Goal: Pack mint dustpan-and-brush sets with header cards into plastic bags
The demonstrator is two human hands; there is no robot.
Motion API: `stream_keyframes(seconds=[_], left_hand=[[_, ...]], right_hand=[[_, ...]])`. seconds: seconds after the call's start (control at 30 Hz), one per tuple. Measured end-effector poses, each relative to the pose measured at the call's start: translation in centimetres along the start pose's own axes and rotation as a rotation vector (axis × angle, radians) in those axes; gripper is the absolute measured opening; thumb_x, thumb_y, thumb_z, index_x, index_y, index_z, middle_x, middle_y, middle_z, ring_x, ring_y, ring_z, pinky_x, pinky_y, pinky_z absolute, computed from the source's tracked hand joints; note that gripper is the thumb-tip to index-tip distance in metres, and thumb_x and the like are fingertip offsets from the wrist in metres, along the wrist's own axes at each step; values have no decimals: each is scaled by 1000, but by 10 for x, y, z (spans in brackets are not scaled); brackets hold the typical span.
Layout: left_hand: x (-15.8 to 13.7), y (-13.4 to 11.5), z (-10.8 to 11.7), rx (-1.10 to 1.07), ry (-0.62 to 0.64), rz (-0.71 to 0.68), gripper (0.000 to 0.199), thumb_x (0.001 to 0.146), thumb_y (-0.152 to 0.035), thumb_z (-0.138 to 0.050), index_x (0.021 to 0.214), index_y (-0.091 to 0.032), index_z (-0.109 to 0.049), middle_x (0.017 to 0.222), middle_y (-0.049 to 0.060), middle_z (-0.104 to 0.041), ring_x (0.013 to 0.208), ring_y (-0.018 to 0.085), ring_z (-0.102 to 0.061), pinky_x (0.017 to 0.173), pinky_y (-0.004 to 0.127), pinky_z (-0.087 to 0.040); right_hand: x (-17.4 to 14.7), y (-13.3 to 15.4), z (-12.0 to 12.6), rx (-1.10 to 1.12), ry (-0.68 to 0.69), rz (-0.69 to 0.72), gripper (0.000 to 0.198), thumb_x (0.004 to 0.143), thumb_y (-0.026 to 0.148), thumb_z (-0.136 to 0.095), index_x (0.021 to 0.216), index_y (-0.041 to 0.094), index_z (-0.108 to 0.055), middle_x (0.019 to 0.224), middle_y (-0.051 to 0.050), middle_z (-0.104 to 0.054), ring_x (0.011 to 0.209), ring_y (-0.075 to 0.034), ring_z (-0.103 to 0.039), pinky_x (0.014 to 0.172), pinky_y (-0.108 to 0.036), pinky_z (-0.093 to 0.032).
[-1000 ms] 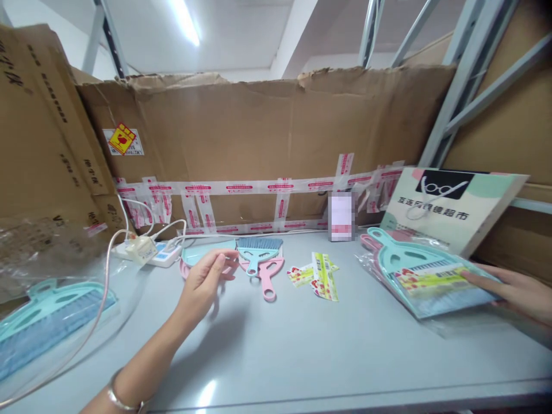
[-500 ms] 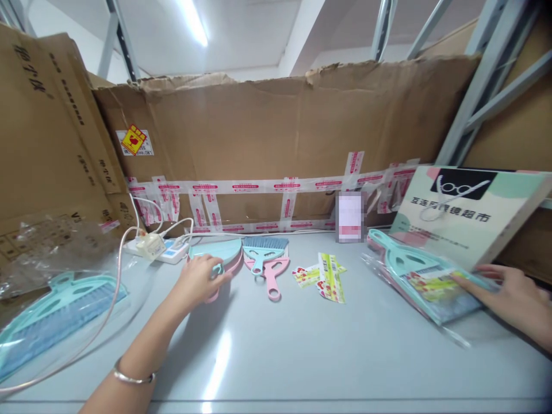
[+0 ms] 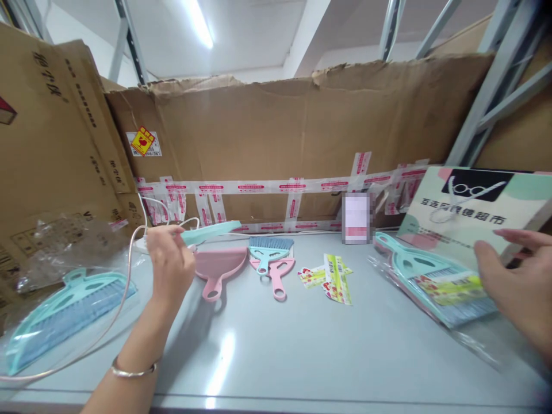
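Note:
My left hand (image 3: pixel 171 261) is closed on a turquoise dustpan (image 3: pixel 211 232), lifted and seen nearly edge-on. Below it a pink dustpan (image 3: pixel 221 263) lies on the table, handle towards me. Just right of that sit a small turquoise brush (image 3: pixel 271 253) with blue bristles and a pink brush (image 3: pixel 278 276), overlapping. At the right, my right hand (image 3: pixel 520 276) hovers with thumb and fingers apart, holding nothing. Beside it is a clear-bagged set with a turquoise brush (image 3: pixel 425 267), something pink beneath and a yellow-green label card (image 3: pixel 451 287) on top.
Two label cards (image 3: pixel 336 279) lie mid-table. Another bagged turquoise brush (image 3: pixel 71 316) is at the left, with a cable (image 3: pixel 123 299) running over it. A power strip (image 3: pixel 140 246), cardboard walls (image 3: pixel 259 138), a blurred-out upright card (image 3: pixel 357 218) and a printed box (image 3: pixel 470 210) stand behind.
My left hand has raised the turquoise dustpan off the pink one and moved left, uncovering the pink dustpan. My right hand has come away from the bagged set's label and opened.

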State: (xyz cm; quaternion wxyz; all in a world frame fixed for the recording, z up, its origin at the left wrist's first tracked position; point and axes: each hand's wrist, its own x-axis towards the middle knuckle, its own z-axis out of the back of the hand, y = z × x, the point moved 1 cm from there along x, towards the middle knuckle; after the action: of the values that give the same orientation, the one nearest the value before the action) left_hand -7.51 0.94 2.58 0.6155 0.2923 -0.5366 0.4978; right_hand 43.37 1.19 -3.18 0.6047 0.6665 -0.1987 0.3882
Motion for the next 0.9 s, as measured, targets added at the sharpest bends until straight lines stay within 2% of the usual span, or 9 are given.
stream_keyframes(seconds=[0.1,0.23,0.37,0.47,0.57,0.67,0.73,0.8,0.9], left_hand=[[9,2,12,-132,-297,60,20,68,-6,-42,83,-19,-40,87,6,-41,88,22,-44,82,39,-34],[24,-1,17,-722,-579,94,18,63,-9,-41,76,-21,-36,59,-5,-38,52,13,-36,55,29,-34],[36,-23,12,-1205,-364,282,17,64,-11,-47,74,-21,-37,41,-11,-32,40,9,-23,46,23,-24],[39,-48,7,-1452,-98,428,14,68,-17,-51,71,-20,-38,42,-10,-31,41,8,-23,49,23,-27],[38,-70,-1,-1572,80,493,15,72,-21,-52,69,-20,-38,45,-9,-26,43,7,-24,51,22,-30],[35,-77,-15,-1575,210,534,16,74,-24,-52,69,-20,-36,48,-9,-23,42,7,-26,51,20,-32],[31,-72,-24,-1517,290,567,15,74,-27,-53,73,-21,-39,54,-8,-34,47,7,-36,55,20,-37],[26,-62,-28,-1417,420,628,16,76,-34,-51,84,-22,-45,74,-3,-51,65,10,-51,64,23,-43],[20,-51,-24,-1220,797,696,34,79,-43,-48,108,-24,-47,107,5,-56,89,17,-56,73,29,-48]], right_hand=[[-7,38,-17,153,76,123,42,59,30,-64,98,24,-49,105,-16,-55,99,-29,-55,78,-47,-43],[-22,86,-43,404,209,87,35,66,28,-61,97,23,-46,101,-10,-54,97,-24,-54,83,-45,-42],[-54,140,-65,585,621,32,22,74,34,-56,93,23,-51,97,-5,-57,93,-19,-56,84,-41,-44],[-92,180,-73,702,1195,6,25,79,38,-53,100,24,-55,109,-6,-57,102,-18,-54,89,-36,-42],[-130,210,-73,860,1650,-233,44,75,43,-59,114,27,-50,117,-6,-56,95,-16,-57,78,-32,-47],[-154,221,-70,983,1902,-480,44,66,41,-68,104,22,-57,93,-3,-65,79,-14,-61,68,-27,-47],[-160,217,-70,1012,1885,-623,38,61,40,-72,90,18,-61,78,-1,-65,68,-13,-61,62,-25,-46],[-161,207,-74,1006,1704,-737,37,59,41,-73,84,18,-60,70,0,-64,58,-12,-59,56,-25,-45],[-157,191,-82,979,1387,-774,36,60,43,-70,85,21,-56,65,3,-60,53,-13,-56,53,-25,-44]])
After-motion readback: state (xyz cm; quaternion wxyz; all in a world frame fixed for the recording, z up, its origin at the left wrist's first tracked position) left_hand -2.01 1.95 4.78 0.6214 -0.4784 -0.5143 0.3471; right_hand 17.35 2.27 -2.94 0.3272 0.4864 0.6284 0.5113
